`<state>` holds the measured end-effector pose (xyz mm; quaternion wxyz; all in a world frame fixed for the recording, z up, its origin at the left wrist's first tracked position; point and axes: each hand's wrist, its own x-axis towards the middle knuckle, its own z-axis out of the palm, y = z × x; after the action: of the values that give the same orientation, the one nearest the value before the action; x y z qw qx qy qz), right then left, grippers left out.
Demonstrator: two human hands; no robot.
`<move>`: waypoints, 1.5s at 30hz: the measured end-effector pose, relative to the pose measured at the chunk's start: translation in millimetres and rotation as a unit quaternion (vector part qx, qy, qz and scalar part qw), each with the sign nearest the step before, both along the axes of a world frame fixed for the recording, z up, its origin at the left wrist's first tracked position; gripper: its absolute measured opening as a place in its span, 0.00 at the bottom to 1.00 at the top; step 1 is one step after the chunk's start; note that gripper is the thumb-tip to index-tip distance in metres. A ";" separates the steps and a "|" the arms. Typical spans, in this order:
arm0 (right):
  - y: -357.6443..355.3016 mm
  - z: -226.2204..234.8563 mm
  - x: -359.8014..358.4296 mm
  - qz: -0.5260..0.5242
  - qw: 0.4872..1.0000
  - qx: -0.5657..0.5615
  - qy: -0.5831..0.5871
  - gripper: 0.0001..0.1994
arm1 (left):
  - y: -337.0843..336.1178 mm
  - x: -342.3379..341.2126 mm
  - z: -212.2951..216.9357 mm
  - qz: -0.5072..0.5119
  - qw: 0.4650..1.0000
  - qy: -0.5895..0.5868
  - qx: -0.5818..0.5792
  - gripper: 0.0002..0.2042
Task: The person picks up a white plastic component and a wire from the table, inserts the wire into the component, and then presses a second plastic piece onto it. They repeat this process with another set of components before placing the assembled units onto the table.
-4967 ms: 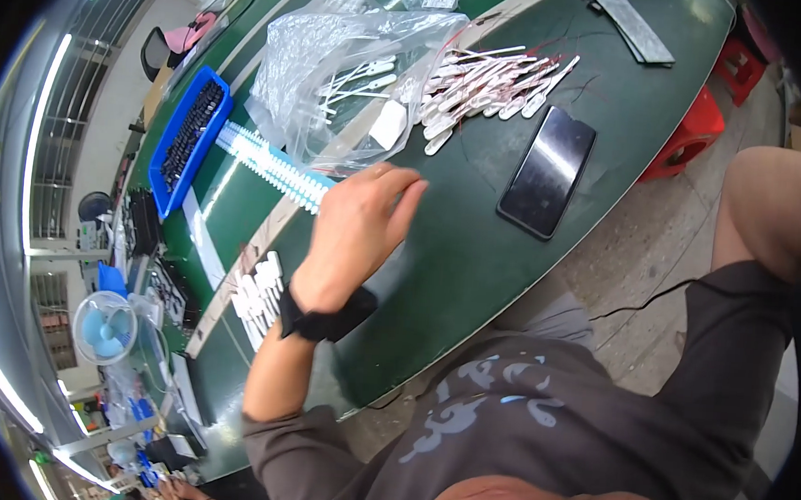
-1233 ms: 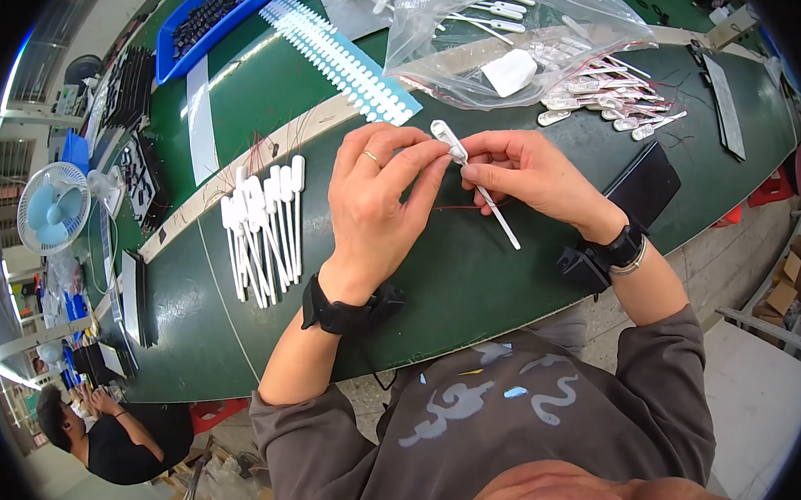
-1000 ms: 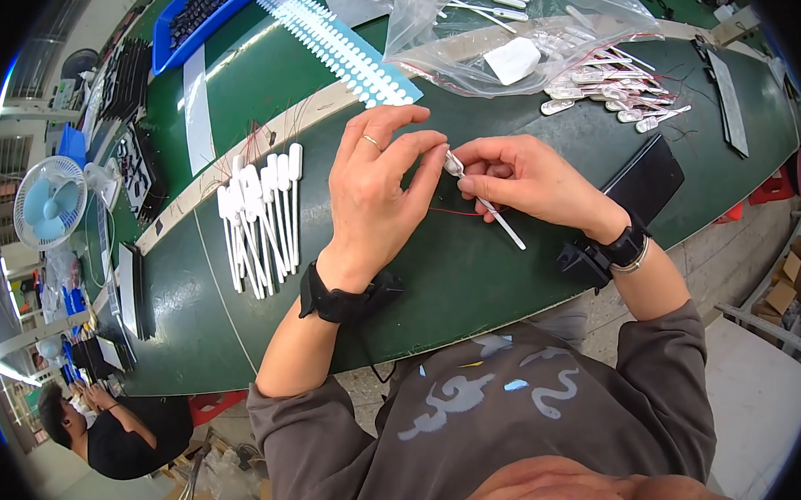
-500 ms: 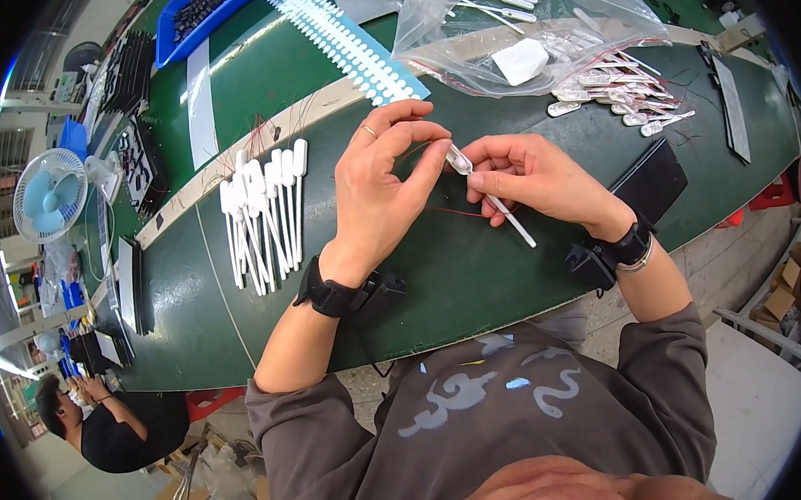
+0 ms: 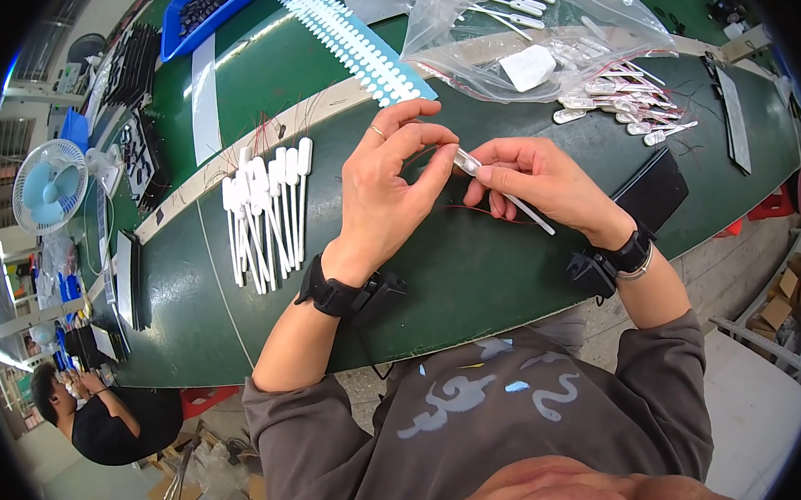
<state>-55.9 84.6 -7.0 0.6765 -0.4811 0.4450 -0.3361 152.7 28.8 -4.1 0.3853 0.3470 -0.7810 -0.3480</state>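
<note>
In front of me, a white plastic stick point(image 5: 533, 216) with a hollow, paddle-shaped head is held slanting above the green table. My right hand point(image 5: 551, 182) pinches it between thumb and fingers just below the head, its thin stem sticking out at the lower right. Thumb and index finger of my left hand point(image 5: 379, 183) close on the tip of the head; whether they also grip a wire there is hidden. A thin red wire point(image 5: 465, 207) hangs between the hands. Left of my left hand lies a bunch of similar white sticks point(image 5: 266, 196), heads away from me.
Beyond my hands is a teal sheet with rows of white stickers point(image 5: 362, 53). A clear plastic bag point(image 5: 450, 47) and a pile of wired sticks point(image 5: 625, 103) lie at the far right. A black flat case point(image 5: 652, 187) rests beside my right wrist. A blue tray point(image 5: 171, 34) stands far left.
Both hands and the stick have shifted slightly to the right. The stem now lies at a flatter slant, its free end farther right and higher. Both hands keep their pinch.
</note>
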 end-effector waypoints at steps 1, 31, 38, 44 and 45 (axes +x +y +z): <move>-0.3 -0.3 -0.3 0.000 1.000 -0.001 0.000 0.14 | -0.6 0.2 -0.5 0.001 1.000 0.005 -0.003 0.06; -9.6 -5.1 -12.7 -0.186 0.966 0.030 -0.177 0.18 | 31.2 -8.7 5.3 -0.059 0.967 -0.097 0.228 0.13; -5.9 -10.2 -5.0 -0.189 0.965 0.011 -0.182 0.18 | 24.1 -25.9 -8.0 -0.002 0.894 0.138 0.427 0.17; -4.3 -6.8 1.8 -0.159 0.975 0.039 -0.150 0.16 | 16.6 -18.7 -6.1 0.008 0.901 0.219 0.375 0.14; -4.1 -6.6 2.5 -0.160 0.974 0.039 -0.152 0.16 | 16.5 -18.3 -4.8 0.003 0.902 0.218 0.371 0.13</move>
<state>-53.4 80.5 -13.5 0.6917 -0.3200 0.4210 -0.4918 134.4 45.4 -8.8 0.3906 0.3830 -0.4904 -0.6785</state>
